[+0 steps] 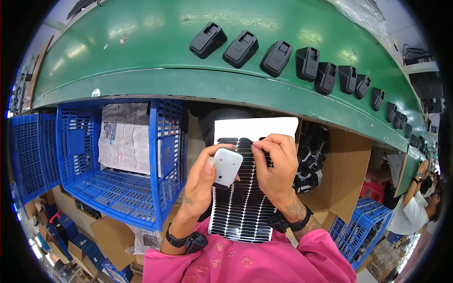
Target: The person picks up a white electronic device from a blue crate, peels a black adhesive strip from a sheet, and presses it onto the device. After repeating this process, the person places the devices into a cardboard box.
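My left hand (199,181) is wrapped round a small device (228,166) with a pale grey, rounded face and dark sides. Below it on my lap lies a white sheet (257,126) carrying columns of narrow black stickers (236,214). Thumb and forefinger of my right hand (278,167) are pinched at the sheet's upper part, at the end of a black sticker (245,142). Whether that sticker is fully off the sheet is hard to see. Both hands work close together in front of the bench edge, each wrist wearing a black band.
Black dock-like housings (276,57) stand in a row along the green bench (141,47). To the left is a blue crate (113,200) with newspaper (125,137) inside. An open cardboard box (347,165) holds black parts at right, near another blue crate (363,221). A person (410,212) works farther right.
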Tool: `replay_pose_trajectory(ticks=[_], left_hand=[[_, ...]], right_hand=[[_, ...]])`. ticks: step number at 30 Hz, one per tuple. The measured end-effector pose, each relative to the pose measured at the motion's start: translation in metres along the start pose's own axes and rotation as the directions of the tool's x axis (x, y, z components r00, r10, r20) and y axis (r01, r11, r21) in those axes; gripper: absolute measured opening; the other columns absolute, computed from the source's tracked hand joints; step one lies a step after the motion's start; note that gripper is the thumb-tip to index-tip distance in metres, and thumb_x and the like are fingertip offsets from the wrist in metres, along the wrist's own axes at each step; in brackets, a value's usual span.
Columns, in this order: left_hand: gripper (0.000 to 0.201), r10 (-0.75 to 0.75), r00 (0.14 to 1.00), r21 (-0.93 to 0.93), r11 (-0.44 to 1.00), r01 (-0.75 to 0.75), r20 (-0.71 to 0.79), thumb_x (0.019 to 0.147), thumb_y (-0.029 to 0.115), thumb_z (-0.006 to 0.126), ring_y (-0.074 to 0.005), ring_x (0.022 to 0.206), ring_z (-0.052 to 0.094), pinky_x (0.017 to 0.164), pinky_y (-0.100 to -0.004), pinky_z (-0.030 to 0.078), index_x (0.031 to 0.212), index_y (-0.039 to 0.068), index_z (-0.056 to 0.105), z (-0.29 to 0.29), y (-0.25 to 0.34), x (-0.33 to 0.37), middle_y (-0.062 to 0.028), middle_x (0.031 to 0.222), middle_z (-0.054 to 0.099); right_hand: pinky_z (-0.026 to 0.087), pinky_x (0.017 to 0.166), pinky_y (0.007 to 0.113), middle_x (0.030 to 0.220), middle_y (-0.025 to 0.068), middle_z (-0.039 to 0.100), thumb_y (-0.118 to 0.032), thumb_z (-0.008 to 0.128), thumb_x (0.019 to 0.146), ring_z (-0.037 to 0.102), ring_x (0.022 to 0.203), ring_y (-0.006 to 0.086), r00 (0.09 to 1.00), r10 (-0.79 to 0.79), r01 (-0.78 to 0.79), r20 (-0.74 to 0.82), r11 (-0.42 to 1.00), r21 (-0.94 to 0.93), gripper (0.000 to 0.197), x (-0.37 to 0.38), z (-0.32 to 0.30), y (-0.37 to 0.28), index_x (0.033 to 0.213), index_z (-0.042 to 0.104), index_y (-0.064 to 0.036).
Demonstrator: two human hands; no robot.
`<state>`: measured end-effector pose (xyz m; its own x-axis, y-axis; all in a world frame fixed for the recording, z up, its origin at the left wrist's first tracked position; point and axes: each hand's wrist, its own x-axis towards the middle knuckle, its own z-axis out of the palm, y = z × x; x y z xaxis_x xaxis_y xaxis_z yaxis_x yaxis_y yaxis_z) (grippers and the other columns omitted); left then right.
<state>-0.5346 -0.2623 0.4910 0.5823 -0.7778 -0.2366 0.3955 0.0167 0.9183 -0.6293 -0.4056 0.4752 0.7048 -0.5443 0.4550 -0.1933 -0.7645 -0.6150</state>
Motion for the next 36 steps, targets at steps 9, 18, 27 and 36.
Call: replay_pose_trajectory(ticks=[9,18,27,36], left_hand=[[0.063,0.035,0.999,0.032,0.999,-0.034,-0.031,0.097,0.049,0.039,-0.0202,0.084,0.063,0.069,-0.0276,0.05,0.134,-0.001,0.034,0.014,0.007,-0.004,-0.0147,0.104,0.057],[0.044,0.064,0.981,0.237,0.965,-0.108,0.185,0.089,0.017,0.051,-0.0235,0.089,0.061,0.08,-0.0334,0.048,0.126,-0.004,0.04,0.036,0.043,-0.024,-0.0182,0.104,0.061],[0.043,0.068,0.968,0.244,0.961,-0.129,0.243,0.088,0.014,0.051,-0.024,0.083,0.064,0.076,-0.0333,0.05,0.125,-0.005,0.041,0.042,0.05,-0.026,-0.0186,0.096,0.063],[0.042,0.077,0.974,0.354,0.923,-0.151,0.214,0.088,0.014,0.054,-0.0305,0.081,0.064,0.074,-0.0362,0.05,0.124,-0.003,0.042,0.043,0.055,-0.027,-0.0202,0.096,0.061]], right_hand=[[0.042,0.066,0.022,0.086,0.0057,0.052,0.006,0.058,0.083,0.051,0.074,0.0096,0.841,0.419,-0.53,0.343,0.508,0.678,0.013,0.003,-0.045,-0.02,0.093,0.052,0.001],[0.037,0.049,0.018,0.071,0.0002,0.057,-0.001,0.061,0.087,0.049,0.057,0.0013,0.679,0.332,-0.718,0.655,0.117,0.686,0.009,0.019,-0.083,-0.053,0.09,0.054,0.0025],[0.036,0.052,0.017,0.072,-0.0012,0.056,0.002,0.062,0.083,0.047,0.061,-0.0005,0.698,0.397,-0.697,0.596,0.184,0.693,0.008,0.017,-0.092,-0.058,0.087,0.055,0.0028],[0.037,0.053,0.016,0.072,-0.0014,0.057,0.001,0.062,0.083,0.048,0.061,-0.0002,0.721,0.388,-0.677,0.574,0.217,0.704,0.007,0.018,-0.091,-0.059,0.087,0.056,0.0027]])
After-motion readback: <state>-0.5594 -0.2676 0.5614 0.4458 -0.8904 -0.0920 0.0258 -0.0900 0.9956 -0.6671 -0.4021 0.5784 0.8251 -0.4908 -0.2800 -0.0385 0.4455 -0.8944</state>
